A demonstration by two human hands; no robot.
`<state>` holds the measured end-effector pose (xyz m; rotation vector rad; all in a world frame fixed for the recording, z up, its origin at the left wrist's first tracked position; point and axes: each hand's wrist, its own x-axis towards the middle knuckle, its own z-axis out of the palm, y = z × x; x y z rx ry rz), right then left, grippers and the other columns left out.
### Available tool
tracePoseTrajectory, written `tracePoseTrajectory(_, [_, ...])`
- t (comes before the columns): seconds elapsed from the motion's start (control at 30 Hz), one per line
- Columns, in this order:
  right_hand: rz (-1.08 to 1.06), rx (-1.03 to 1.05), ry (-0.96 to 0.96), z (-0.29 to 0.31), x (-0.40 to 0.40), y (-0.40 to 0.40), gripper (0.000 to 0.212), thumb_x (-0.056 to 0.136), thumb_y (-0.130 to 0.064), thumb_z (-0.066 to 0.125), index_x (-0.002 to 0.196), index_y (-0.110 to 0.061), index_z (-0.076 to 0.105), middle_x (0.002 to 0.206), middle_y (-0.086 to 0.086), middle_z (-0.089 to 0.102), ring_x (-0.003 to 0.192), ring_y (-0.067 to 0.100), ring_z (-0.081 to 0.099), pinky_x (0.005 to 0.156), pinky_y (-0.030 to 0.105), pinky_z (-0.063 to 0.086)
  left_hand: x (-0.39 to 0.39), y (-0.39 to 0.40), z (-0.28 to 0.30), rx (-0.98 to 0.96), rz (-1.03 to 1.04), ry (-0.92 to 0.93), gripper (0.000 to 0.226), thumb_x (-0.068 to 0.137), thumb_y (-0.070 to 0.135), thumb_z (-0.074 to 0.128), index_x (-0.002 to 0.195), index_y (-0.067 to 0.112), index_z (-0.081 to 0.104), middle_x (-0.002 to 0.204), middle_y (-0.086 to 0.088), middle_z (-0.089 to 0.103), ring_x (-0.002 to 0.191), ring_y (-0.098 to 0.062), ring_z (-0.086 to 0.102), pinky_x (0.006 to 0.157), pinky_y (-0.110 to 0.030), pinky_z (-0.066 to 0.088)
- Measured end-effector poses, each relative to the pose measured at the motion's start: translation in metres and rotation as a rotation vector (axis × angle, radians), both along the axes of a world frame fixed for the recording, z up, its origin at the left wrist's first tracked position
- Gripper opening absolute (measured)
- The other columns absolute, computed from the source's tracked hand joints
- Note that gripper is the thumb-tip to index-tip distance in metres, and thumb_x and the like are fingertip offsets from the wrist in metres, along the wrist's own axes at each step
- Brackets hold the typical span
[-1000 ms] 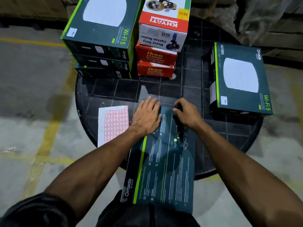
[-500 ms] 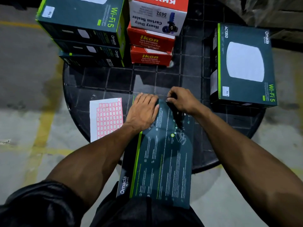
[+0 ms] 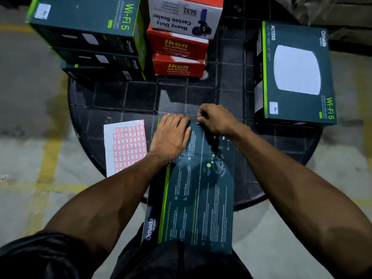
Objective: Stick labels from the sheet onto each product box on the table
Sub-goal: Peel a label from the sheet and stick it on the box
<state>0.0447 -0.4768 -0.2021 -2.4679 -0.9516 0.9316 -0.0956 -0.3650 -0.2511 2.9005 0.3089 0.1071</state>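
A dark teal Omada box [image 3: 199, 198] lies back side up, propped from the round black table [image 3: 141, 97] down to my lap. My left hand [image 3: 172, 135] rests flat on its far end, fingers straight. My right hand [image 3: 214, 119] has its fingers curled at the box's far edge, with something small and pale at the fingertips; I cannot tell if it is a label. The label sheet [image 3: 125, 146], white with red-framed labels, lies left of the box near the table's edge.
A stack of teal Wi-Fi boxes [image 3: 88, 35] stands at the far left, the top one bearing a white label. Red Ikon boxes [image 3: 178, 55] under a carton sealer box [image 3: 185, 17] stand at the back middle. A labelled teal box [image 3: 296, 73] lies on the right.
My right hand has moved up along the box to its far edge. The left hand stays flat on the box. The camera has tilted lower and closer.
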Motion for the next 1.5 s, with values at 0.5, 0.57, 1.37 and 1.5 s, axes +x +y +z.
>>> tracePoseTrajectory(0.5, [0.006,-0.038,-0.032,0.000,-0.003,0.002,0.004,0.098,-0.027,0.054,0.095,-0.025,0.055,0.091,-0.005,0.063,0.088,0.018,0.060,0.082,0.044,0.051,0.000,-0.001,-0.002,0.022,0.006,0.013,0.036,0.100,0.035,0.036,0.121,0.011,0.053,0.118,-0.008,0.060,0.112,-0.024,0.052,0.111,-0.042,0.031])
tracePoseTrajectory(0.57, [0.006,-0.037,-0.032,-0.001,-0.004,0.002,0.004,0.098,-0.027,0.054,0.095,-0.024,0.055,0.090,-0.006,0.063,0.088,0.018,0.060,0.081,0.042,0.050,0.000,0.000,-0.003,0.032,0.006,0.019,0.037,0.100,0.035,0.035,0.121,0.011,0.053,0.119,-0.008,0.060,0.112,-0.024,0.052,0.111,-0.042,0.031])
tracePoseTrajectory(1.37, [-0.301,0.144,0.005,-0.011,-0.022,-0.018,0.022,0.100,-0.022,0.051,0.122,-0.019,0.054,0.119,0.004,0.065,0.102,0.023,0.060,0.082,0.037,0.049,-0.001,-0.001,0.000,0.042,-0.003,0.055,0.039,0.101,0.039,0.031,0.124,0.014,0.050,0.119,-0.006,0.058,0.113,-0.020,0.050,0.112,-0.041,0.030])
tracePoseTrajectory(1.5, [-0.350,0.164,0.075,-0.012,-0.025,-0.012,0.026,0.094,-0.029,0.063,0.117,-0.021,0.056,0.094,-0.003,0.066,0.089,0.018,0.063,0.084,0.043,0.052,-0.001,-0.001,0.001,0.044,-0.002,0.064,0.041,0.101,0.040,0.028,0.125,0.014,0.049,0.120,-0.005,0.057,0.113,-0.020,0.049,0.112,-0.041,0.029])
